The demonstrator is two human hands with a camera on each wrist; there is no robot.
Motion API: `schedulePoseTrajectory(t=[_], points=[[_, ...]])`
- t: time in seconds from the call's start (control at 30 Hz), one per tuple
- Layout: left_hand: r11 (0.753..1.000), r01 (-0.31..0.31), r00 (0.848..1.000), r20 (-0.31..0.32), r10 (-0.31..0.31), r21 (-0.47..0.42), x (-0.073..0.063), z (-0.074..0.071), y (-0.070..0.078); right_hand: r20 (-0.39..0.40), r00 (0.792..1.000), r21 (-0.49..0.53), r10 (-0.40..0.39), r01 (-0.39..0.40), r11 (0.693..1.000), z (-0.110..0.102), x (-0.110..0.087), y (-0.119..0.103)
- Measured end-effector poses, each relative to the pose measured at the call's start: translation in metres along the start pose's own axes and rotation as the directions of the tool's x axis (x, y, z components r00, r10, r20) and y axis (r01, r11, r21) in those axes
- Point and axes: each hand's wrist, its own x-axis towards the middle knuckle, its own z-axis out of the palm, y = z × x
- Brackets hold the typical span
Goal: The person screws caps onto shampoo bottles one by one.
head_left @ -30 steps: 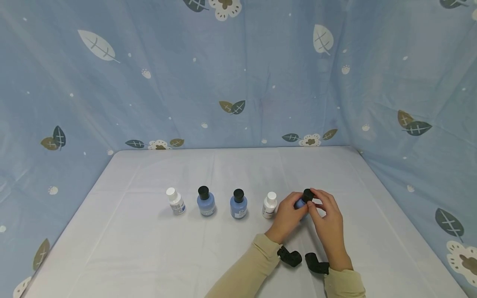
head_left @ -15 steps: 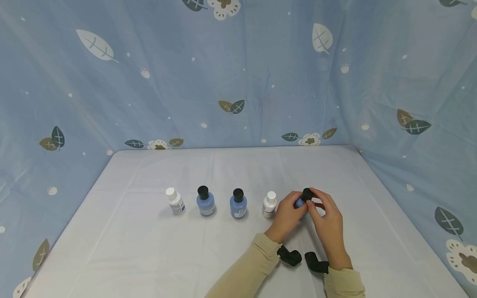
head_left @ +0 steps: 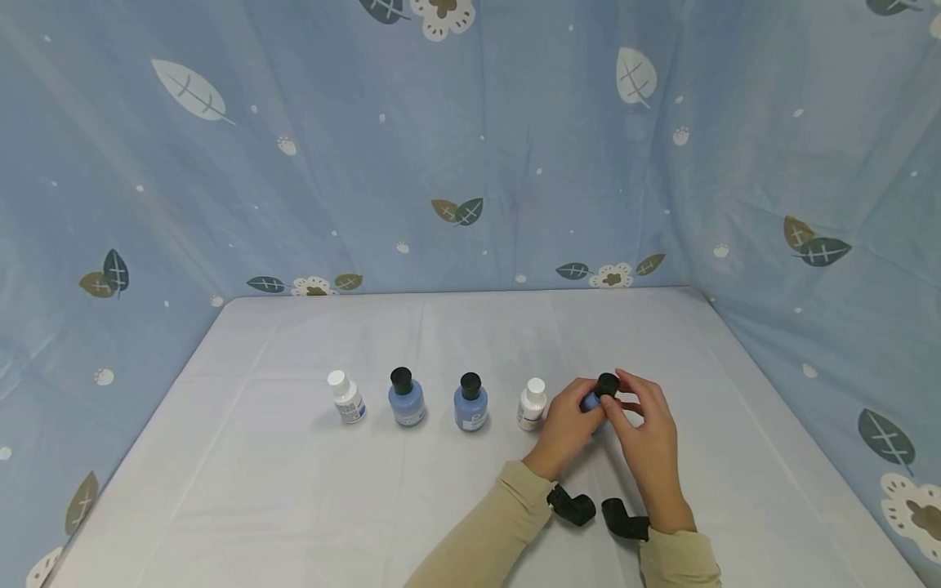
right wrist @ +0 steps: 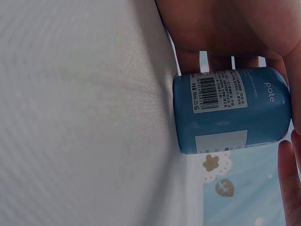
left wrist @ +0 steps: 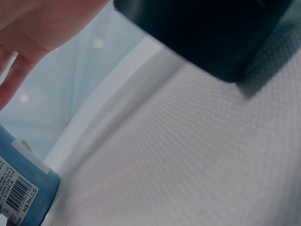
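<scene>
My left hand point(head_left: 564, 420) grips the body of a blue bottle point(head_left: 590, 401) on the right part of the table. The fingers and thumb of my right hand point(head_left: 645, 425) pinch its black cap point(head_left: 607, 384), which sits at the neck. In the right wrist view the blue bottle point(right wrist: 221, 117) has its base at the white cloth, with a barcode label facing the camera. Part of the bottle's lower body also shows at the corner of the left wrist view. Much of the bottle is hidden by my hands in the head view.
Left of my hands stand a white bottle point(head_left: 532, 405), two blue black-capped bottles point(head_left: 470, 408) and another white bottle point(head_left: 347, 399), in a row. A white cloth covers the table point(head_left: 294, 498). A blue patterned curtain point(head_left: 515, 147) surrounds the back and sides.
The right thumb and forefinger have shifted slightly round the black cap. The left hand stays in place on the bottle, and the other bottles have not moved.
</scene>
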Motion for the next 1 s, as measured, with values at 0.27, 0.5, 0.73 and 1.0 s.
schedulePoseTrajectory(t=[0.27, 0.5, 0.73, 1.0], points=[[1.000, -0.017, 1.000, 0.004, 0.017, 0.002, -0.0005, 0.0000, -0.0015, 0.021, 1.000, 0.019, -0.021, 0.021, 1.000, -0.0011, 0.0004, 0.0000], [0.999, -0.034, 0.999, 0.006, 0.034, -0.037, -0.0008, -0.0001, -0.0024, 0.041, 0.999, 0.024, -0.013, 0.012, 1.000, -0.0013, 0.0007, -0.0005], [0.999, -0.047, 0.999, 0.003, 0.047, -0.011, -0.0003, 0.0003, -0.0034, 0.045, 0.999, 0.004, -0.004, 0.004, 1.000, -0.0012, 0.0005, 0.0002], [0.998, -0.055, 0.998, 0.003, 0.055, -0.020, 0.0004, 0.0005, -0.0037, 0.041, 0.999, 0.003, -0.002, 0.002, 1.000, -0.0012, 0.0005, 0.0000]])
